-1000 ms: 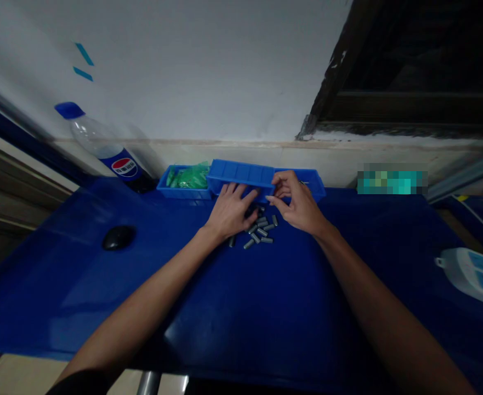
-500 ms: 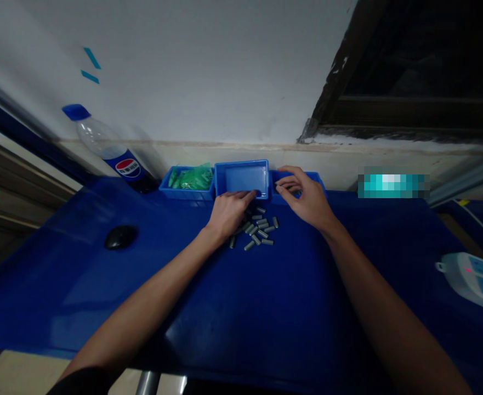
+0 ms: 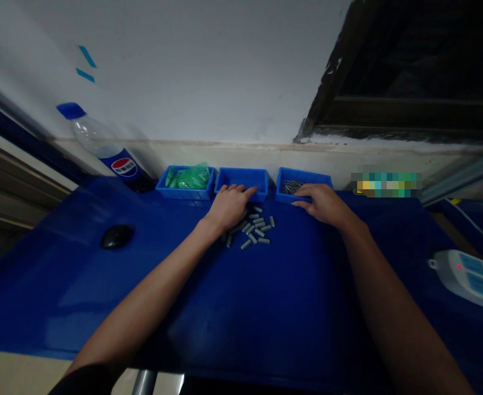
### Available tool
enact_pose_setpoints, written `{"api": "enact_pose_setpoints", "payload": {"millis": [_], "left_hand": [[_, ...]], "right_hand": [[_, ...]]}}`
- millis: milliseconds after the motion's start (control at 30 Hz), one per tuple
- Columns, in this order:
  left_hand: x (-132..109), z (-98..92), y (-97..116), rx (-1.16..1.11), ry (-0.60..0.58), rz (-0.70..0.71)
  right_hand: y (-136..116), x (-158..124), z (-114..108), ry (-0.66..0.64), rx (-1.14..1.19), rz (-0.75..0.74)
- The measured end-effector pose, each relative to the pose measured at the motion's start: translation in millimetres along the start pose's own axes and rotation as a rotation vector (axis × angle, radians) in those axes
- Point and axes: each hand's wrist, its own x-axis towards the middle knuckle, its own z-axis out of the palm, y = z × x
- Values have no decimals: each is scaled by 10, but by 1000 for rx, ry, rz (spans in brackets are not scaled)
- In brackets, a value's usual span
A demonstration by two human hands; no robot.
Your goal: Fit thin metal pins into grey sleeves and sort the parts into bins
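My left hand (image 3: 229,206) is closed over the front edge of the middle blue bin (image 3: 243,175), fingers on its rim. The bin sits flat, and its visible inside holds nothing. My right hand (image 3: 325,202) grips the front wall of the right blue bin (image 3: 307,176), fingers over the rim and thumb outside. Thin metal pins or screws (image 3: 291,187) lie in that bin. Several short grey metal cylinders (image 3: 259,224) are scattered on the table just in front of the bins, partly hidden by my left hand.
The left blue bin (image 3: 183,193) holds green pieces in a clear bag (image 3: 189,177). A cola bottle (image 3: 121,164) stands at the back left, with a black mouse (image 3: 117,237) before it. A white power strip (image 3: 467,277) lies right on the blue table (image 3: 241,318).
The middle bin, tilted toward me before, now lies flat under my left hand. My right hand has moved from above the right bin onto its front wall.
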Motion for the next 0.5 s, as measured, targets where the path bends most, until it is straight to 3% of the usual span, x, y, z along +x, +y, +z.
{"api": "enact_pose_setpoints", "payload": {"millis": [133,267,367,500], "left_hand": [[44,-11,-73,-77,9,48],[-7,-45,-37,-225,212,96],[-60,-28,77,-569,288,43],[-69,88,227,-1190,211,-114]], "right_hand": [[-24,-63,-224,7,42,-19],[-184,-62,-404,30,76,-45],[-401,-22,-502,46,105,-92],[-746,32,-557,26,179,-156]]}}
